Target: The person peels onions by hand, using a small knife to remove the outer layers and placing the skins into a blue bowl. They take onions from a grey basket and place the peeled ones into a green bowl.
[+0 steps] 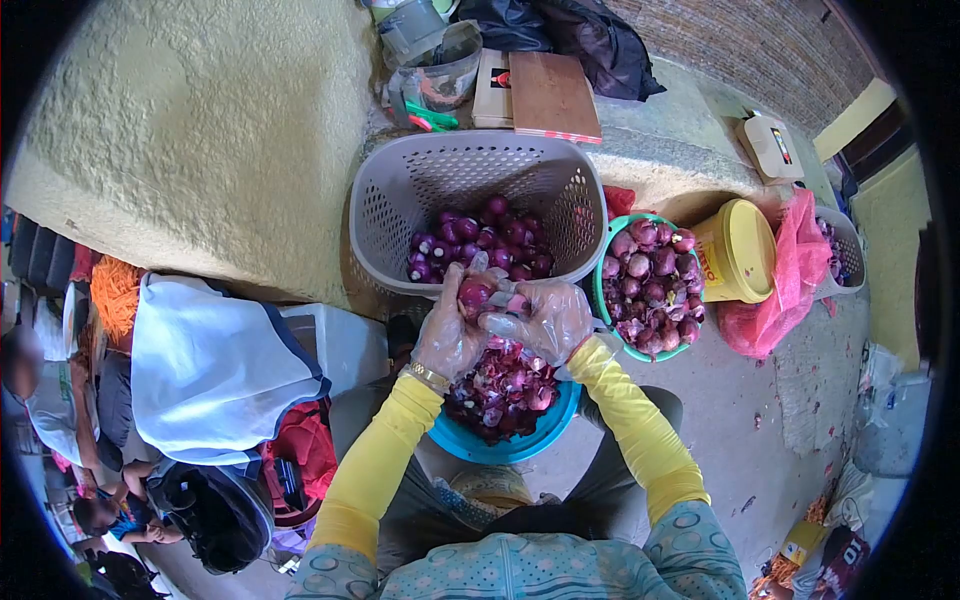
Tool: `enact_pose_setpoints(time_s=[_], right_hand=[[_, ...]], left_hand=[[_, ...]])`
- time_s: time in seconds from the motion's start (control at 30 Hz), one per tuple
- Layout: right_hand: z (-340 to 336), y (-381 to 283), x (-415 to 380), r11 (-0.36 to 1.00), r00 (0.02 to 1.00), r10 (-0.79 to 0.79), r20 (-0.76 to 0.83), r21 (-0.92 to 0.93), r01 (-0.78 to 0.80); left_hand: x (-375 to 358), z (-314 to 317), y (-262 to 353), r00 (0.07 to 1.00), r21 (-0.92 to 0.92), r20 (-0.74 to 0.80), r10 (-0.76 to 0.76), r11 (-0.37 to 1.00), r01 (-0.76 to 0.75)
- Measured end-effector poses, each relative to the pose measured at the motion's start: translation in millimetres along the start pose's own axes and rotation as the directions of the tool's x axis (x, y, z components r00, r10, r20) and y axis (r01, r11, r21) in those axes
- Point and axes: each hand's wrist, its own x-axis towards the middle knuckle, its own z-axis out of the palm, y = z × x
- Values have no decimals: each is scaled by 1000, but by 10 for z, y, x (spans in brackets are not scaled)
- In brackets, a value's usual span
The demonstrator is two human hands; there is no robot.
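In a clear plastic glove, my left hand grips a red onion in front of my chest. My right hand, also gloved, is closed with its fingertips against the onion; what it pinches is hidden. Below both hands lies a blue basin heaped with onion skins. Just beyond them stands a grey perforated basket with peeled purple onions at its bottom. To the right, a green-rimmed basket is full of unpeeled red onions.
A yellow bucket and a pink mesh sack stand farther right, before another basket. Boards and plastic containers rest on the ledge behind. A white cloth hangs at left, with people beyond it.
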Motion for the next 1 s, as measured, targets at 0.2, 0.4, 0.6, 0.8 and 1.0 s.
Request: enact_pose_setpoints(time_s=[0.2, 0.4, 0.6, 0.8, 1.0], right_hand=[[59, 41, 6, 994, 991, -102, -87, 20, 104], [59, 56, -8, 1000, 998, -24, -65, -7, 24], [81, 59, 4, 999, 997, -32, -71, 10, 32], [72, 24, 2, 998, 996, -65, -57, 14, 66], [-50, 49, 16, 995, 999, -15, -44, -101, 11]], left_hand=[[1, 15, 25, 1000, 9, 3, -17, 1000, 17], [-9, 18, 18, 1000, -12, -24, 3, 1000, -3], [-7, 50, 23, 999, -4, -40, 14, 1000, -15], [-7, 35, 20, 999, -9, 35, 10, 1000, -10], [-6, 33, 60, 998, 92, -62, 2, 996, 4]])
